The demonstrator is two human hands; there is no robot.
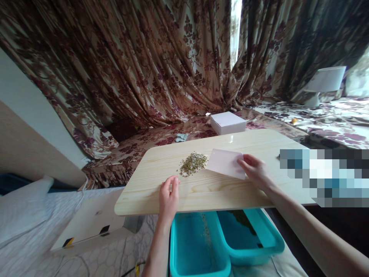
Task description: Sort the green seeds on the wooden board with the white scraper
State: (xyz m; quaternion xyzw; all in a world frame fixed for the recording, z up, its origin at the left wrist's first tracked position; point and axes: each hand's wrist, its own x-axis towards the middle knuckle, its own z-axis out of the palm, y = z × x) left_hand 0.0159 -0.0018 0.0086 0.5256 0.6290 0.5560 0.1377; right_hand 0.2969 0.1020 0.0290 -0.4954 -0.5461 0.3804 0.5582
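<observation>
Though partly behind fingers [250, 158], pale sheet [225, 163]

A: See the grain pile [192, 165]?

B: Lying loose and low, mottled green and whitish, palest towards one o'clock, straggling thinly outwards between seven and nine o'clock.

A: And the pale sheet [225, 163]?

B: Thin, translucent, roughly rectangular. Set at three o'clock from the grain pile, gripped by its own three o'clock end, with its nine o'clock edge right by the pile; can't tell whether touching.

No lettering or numbers can be read; marks [104, 230] on the white box [86, 217], near left, are illegible.
</observation>
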